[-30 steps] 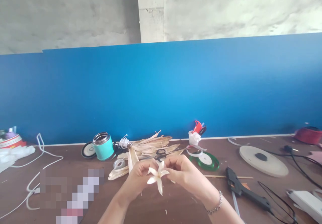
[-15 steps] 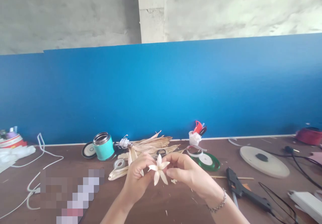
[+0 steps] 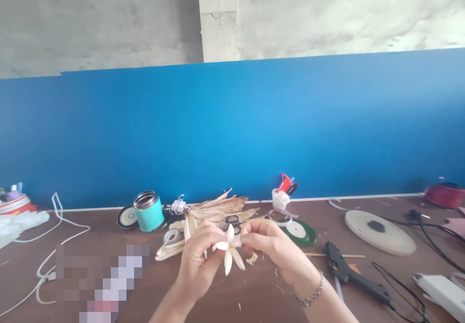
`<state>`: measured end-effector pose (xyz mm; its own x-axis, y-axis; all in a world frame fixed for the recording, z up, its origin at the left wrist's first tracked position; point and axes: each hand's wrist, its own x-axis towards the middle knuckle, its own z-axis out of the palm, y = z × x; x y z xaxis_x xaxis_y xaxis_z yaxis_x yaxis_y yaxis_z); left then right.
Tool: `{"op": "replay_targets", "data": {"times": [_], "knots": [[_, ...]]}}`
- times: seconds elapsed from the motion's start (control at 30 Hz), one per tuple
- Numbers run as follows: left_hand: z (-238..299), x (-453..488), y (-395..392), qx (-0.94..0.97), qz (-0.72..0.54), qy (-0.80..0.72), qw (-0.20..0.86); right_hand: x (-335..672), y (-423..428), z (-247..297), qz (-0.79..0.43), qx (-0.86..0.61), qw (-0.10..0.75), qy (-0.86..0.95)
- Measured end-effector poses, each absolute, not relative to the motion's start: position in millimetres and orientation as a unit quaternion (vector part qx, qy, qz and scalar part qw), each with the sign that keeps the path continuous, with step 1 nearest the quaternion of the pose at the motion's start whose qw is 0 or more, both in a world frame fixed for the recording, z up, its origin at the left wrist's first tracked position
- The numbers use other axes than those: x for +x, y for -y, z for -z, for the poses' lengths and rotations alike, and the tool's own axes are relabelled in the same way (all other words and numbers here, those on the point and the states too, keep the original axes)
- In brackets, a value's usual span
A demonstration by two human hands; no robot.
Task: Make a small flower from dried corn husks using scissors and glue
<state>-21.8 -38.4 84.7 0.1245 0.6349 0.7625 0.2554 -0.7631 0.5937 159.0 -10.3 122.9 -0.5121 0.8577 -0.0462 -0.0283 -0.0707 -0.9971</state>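
Observation:
A cream flower with several pointed petals is held up over the brown table, its face toward me. My left hand is closed around its back from the left; the part it grips is hidden. From the right, my right hand pinches the tip of one petal between thumb and fingertips. Behind both hands lies a heap of dried corn husks, with scissors at its near edge. A small scrap of husk rests on the table under my right hand.
A teal flask, its lid and a tape roll stand left. Rightward are a green ribbon spool, a white cup, a black glue gun, a round turntable and cables. A blue panel rises behind.
My right hand has shifted to pinch the right petal, pulling it outward. The flower has turned slightly, and the scissors behind show more.

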Motion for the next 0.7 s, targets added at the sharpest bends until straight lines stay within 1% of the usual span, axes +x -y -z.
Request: {"op": "replay_targets", "data": {"times": [0.1, 0.17, 0.23, 0.33, 0.4, 0.47, 0.53, 0.7], "knots": [[-86.7, -21.8, 39.9, 0.716, -0.594, -0.307, 0.2, 158.0, 9.2, -122.0, -0.676, -0.338, 0.316, 0.574], [-88.6, -22.0, 39.7, 0.7, -0.588, -0.318, 0.251, 156.6, 11.3, -122.0, -0.654, -0.333, 0.318, 0.601], [-90.2, -21.9, 39.0, 0.673, -0.579, -0.336, 0.314, 155.0, 15.1, -122.0, -0.56, -0.335, 0.363, 0.665], [-90.8, -20.5, 37.8, 0.617, -0.576, -0.361, 0.397, 152.4, 20.1, -120.0, -0.312, -0.316, 0.444, 0.778], [-90.3, -19.0, 37.2, 0.585, -0.58, -0.368, 0.432, 150.7, 21.5, -118.1, -0.145, -0.309, 0.472, 0.813], [-89.5, -17.6, 36.6, 0.568, -0.579, -0.372, 0.451, 149.1, 21.5, -116.9, -0.036, -0.313, 0.479, 0.819], [-88.7, -16.3, 36.0, 0.56, -0.574, -0.381, 0.46, 147.6, 21.0, -117.0, 0.014, -0.314, 0.475, 0.822], [-87.8, -13.2, 35.9, 0.515, -0.586, -0.392, 0.486, 144.8, 19.6, -118.3, 0.065, -0.285, 0.477, 0.829]]}}
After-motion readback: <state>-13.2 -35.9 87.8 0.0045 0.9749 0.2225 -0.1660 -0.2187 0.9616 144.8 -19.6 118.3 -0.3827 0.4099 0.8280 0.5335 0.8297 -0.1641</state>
